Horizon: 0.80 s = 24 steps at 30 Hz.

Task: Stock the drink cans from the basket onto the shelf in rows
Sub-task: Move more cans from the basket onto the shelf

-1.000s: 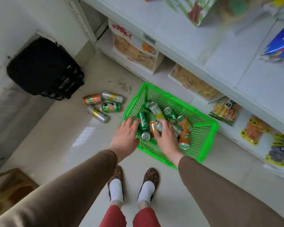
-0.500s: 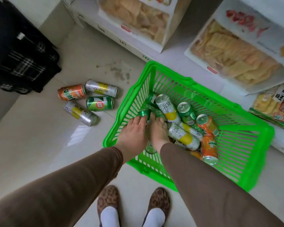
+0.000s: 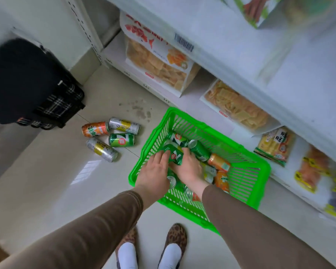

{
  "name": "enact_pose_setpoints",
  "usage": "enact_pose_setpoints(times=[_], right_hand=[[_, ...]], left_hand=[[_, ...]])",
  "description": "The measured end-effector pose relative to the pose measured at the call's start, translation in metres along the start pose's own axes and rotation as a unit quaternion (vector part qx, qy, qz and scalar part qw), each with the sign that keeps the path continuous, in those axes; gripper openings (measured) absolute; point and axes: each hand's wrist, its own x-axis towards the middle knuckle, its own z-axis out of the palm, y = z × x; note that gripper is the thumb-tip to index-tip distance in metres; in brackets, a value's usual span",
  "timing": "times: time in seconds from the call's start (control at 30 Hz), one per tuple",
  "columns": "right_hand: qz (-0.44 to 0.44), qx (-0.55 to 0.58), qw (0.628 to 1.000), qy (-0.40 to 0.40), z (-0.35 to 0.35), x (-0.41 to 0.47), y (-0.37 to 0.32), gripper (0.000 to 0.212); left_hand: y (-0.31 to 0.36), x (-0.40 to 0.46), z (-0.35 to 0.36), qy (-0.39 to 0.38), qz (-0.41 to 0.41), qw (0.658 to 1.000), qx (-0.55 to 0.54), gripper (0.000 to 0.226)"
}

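Observation:
A green plastic basket (image 3: 257,162) stands on the floor by the white shelf (image 3: 231,41). It holds several drink cans lying loose, among them a green can (image 3: 199,150) and two orange ones (image 3: 219,162). My left hand (image 3: 153,176) and my right hand (image 3: 188,168) are both inside the basket at its near left end. Between them they clasp a green can (image 3: 174,155), tilted, the left palm against its left side and the right fingers round its right side. More cans lie hidden under my hands.
Several cans lie on the floor left of the basket: an orange one (image 3: 94,129), two silver-yellow ones (image 3: 124,125) and a green one (image 3: 121,140). A black bag (image 3: 27,84) sits at far left. Snack packs (image 3: 157,63) fill the lower shelves. My feet (image 3: 175,247) are just short of the basket.
Both hands have closed round a green can and raised it above the pile. My head has lifted, bringing more of the shelf into view.

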Motion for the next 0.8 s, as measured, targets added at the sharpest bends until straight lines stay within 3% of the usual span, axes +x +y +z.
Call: enact_pose_setpoints(times=[0.1, 0.27, 0.47, 0.63, 0.8], right_hand=[[0.005, 0.024, 0.999, 0.038, -0.093, -0.065, -0.032, 0.064], [-0.042, 0.028, 0.990, 0.129, -0.262, -0.184, -0.111, 0.057], [-0.132, 0.011, 0.954, 0.268, -0.434, -0.310, -0.196, 0.051], [-0.173, 0.009, 0.909, 0.379, -0.533, -0.360, -0.227, 0.052], [-0.121, 0.007, 0.906, 0.404, -0.599, -0.337, -0.224, 0.055]], left_hand=[[0.038, -0.043, -0.081, 0.019, 0.010, 1.000, 0.007, 0.091], [0.106, -0.120, -0.239, 0.118, 0.080, 0.989, 0.029, 0.098], [0.195, -0.195, -0.395, 0.240, 0.206, 0.948, 0.042, 0.103], [0.258, -0.217, -0.472, 0.298, 0.266, 0.916, 0.045, 0.102], [0.303, -0.197, -0.502, 0.290, 0.256, 0.921, 0.039, 0.104]])
